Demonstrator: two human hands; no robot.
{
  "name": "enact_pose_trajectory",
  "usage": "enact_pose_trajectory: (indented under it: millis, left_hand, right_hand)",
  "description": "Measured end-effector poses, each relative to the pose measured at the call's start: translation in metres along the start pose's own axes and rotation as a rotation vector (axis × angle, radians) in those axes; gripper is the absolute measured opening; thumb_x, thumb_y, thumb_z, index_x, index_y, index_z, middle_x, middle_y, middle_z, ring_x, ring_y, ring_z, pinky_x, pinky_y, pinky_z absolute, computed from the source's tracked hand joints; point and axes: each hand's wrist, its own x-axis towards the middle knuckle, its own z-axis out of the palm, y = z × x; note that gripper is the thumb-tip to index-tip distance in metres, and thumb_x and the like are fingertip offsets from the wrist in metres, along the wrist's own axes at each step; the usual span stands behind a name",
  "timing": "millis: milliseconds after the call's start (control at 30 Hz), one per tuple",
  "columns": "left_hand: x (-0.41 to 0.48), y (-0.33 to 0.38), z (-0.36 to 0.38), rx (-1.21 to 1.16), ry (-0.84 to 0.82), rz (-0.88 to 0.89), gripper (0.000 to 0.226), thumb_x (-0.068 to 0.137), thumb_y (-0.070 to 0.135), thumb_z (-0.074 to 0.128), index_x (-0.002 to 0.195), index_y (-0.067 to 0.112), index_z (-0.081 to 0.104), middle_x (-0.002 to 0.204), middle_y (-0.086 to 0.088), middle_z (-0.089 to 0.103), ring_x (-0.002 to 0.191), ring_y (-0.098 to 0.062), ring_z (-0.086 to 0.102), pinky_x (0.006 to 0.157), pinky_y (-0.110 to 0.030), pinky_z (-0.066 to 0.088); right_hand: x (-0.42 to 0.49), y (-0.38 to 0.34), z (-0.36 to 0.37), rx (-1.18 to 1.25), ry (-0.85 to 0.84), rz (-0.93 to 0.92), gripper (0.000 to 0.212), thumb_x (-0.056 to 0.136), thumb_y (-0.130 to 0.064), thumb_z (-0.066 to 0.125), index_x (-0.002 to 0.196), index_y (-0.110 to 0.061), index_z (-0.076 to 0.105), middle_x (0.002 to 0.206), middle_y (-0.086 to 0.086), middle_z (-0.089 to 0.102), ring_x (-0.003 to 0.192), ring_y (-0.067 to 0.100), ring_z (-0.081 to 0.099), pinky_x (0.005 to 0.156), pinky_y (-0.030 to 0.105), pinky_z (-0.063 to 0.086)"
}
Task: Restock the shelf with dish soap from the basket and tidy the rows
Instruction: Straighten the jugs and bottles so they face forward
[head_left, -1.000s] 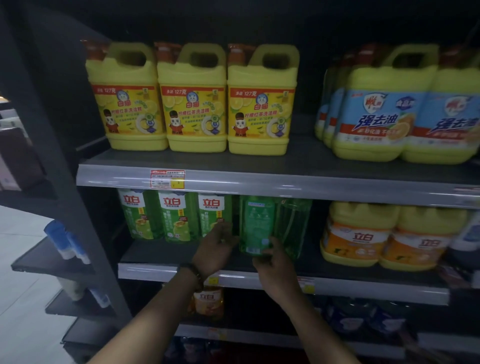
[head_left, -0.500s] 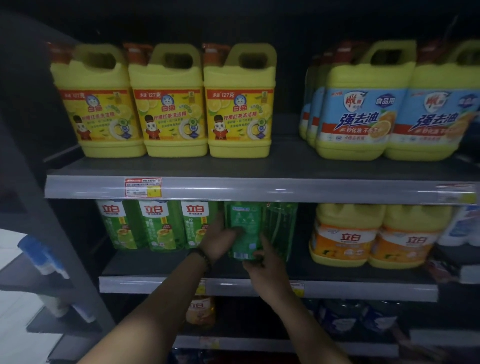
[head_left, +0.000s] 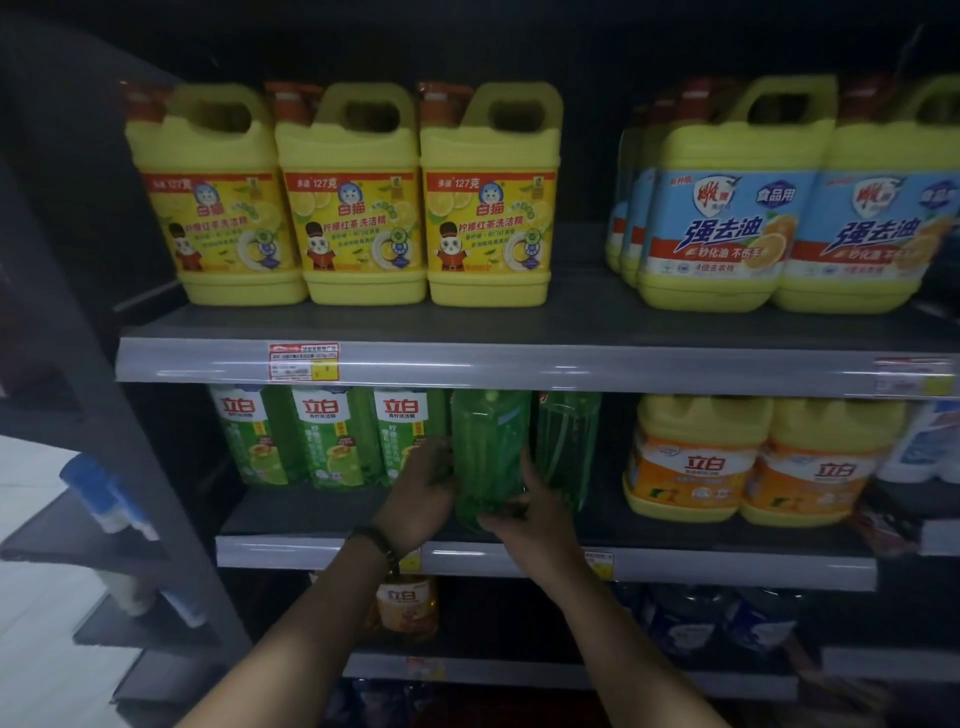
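Green dish soap bottle, middle shelf: left hand and right hand are gripping its lower sides, fingers wrapping it.

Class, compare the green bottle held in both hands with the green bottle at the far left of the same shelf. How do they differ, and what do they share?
The held bottle shows no front label; the far-left bottle shows a white and green label facing out. The held bottle is gripped by the left hand and right hand; the far-left bottle stands untouched. The held bottle sits forward near the shelf edge; the far-left one stands further back. Both are green and upright.
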Motion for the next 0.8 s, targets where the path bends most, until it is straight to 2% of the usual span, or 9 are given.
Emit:
enact_pose_trajectory:
  millis: [100,200,267,400,500,567,633,700,800]
  left_hand:
    - [-0.009,-0.009,-0.002,-0.023,-0.008,0.044,0.026,0.1,-0.001,0.059,0.104,0.025,0.059,0.11,-0.002,0.068,0.1,0.002,0.068,0.085,-0.021,0.052]
    - [-0.023,-0.01,0.001,-0.069,-0.017,0.093,0.027,0.093,0.021,0.062,0.112,0.038,0.056,0.119,-0.015,0.068,0.111,-0.03,0.069,0.092,-0.044,0.058]
    - [-0.027,-0.018,0.003,-0.086,-0.002,0.09,0.035,0.095,0.012,0.057,0.117,0.039,0.055,0.12,-0.015,0.071,0.114,-0.034,0.069,0.095,-0.056,0.057]
    - [-0.03,-0.027,-0.001,-0.115,-0.029,0.026,0.046,0.095,-0.004,0.056,0.121,0.033,0.059,0.125,-0.011,0.074,0.12,-0.032,0.069,0.099,-0.054,0.057]
    - [-0.026,-0.031,-0.01,-0.13,-0.096,-0.049,0.042,0.094,-0.015,0.058,0.124,0.014,0.055,0.109,-0.009,0.078,0.1,-0.023,0.073,0.083,-0.035,0.06]
    - [-0.021,-0.032,-0.017,-0.142,-0.106,-0.091,0.038,0.095,-0.017,0.059,0.122,0.009,0.056,0.106,-0.021,0.075,0.096,-0.028,0.07,0.079,-0.033,0.056]
    - [-0.014,-0.031,-0.026,-0.169,-0.103,-0.143,0.035,0.096,-0.011,0.063,0.122,0.013,0.062,0.114,-0.022,0.075,0.108,-0.034,0.072,0.091,-0.043,0.058]
    - [-0.007,-0.028,-0.033,-0.238,-0.099,-0.244,0.032,0.099,0.001,0.064,0.124,0.021,0.066,0.12,-0.013,0.077,0.114,-0.03,0.074,0.095,-0.049,0.06]
    - [0.006,-0.022,-0.034,-0.284,-0.089,-0.291,0.039,0.095,0.006,0.067,0.123,0.032,0.063,0.122,-0.003,0.075,0.116,-0.026,0.071,0.084,-0.038,0.06]
  right_hand:
    - [0.002,-0.001,0.002,-0.054,-0.026,-0.004,0.124,0.079,-0.02,0.093,0.168,-0.038,0.01,0.121,0.001,0.079,0.101,0.01,0.076,0.076,0.014,0.055]
    - [0.006,0.0,0.005,-0.179,-0.041,-0.008,0.138,0.063,-0.047,0.096,0.168,-0.048,0.006,0.141,-0.009,0.069,0.121,0.013,0.069,0.1,0.031,0.058]
    - [0.008,-0.001,0.008,-0.237,-0.041,-0.019,0.14,0.055,-0.059,0.095,0.167,-0.047,0.012,0.144,-0.01,0.066,0.126,0.016,0.066,0.104,0.037,0.057]
    - [0.012,-0.005,0.015,-0.345,0.036,-0.043,0.137,0.044,-0.079,0.089,0.16,-0.041,0.027,0.143,-0.005,0.064,0.125,0.024,0.066,0.101,0.045,0.059]
    - [0.015,-0.012,0.021,-0.415,0.107,-0.003,0.118,0.049,-0.087,0.077,0.146,-0.03,0.041,0.132,0.0,0.068,0.116,0.028,0.07,0.092,0.045,0.062]
    - [0.015,-0.019,0.025,-0.47,0.192,0.014,0.117,0.05,-0.096,0.066,0.139,-0.023,0.043,0.126,0.004,0.071,0.11,0.031,0.073,0.084,0.044,0.064]
    - [0.013,-0.023,0.03,-0.508,0.282,0.021,0.114,0.051,-0.099,0.059,0.135,-0.023,0.046,0.118,0.003,0.073,0.103,0.031,0.075,0.076,0.042,0.065]
    - [0.009,-0.022,0.034,-0.481,0.324,0.008,0.103,0.056,-0.095,0.06,0.132,-0.025,0.051,0.114,-0.001,0.075,0.098,0.026,0.076,0.072,0.04,0.065]
    - [0.008,-0.017,0.032,-0.388,0.262,-0.021,0.082,0.067,-0.081,0.071,0.128,-0.029,0.058,0.112,-0.007,0.076,0.098,0.018,0.076,0.074,0.037,0.065]
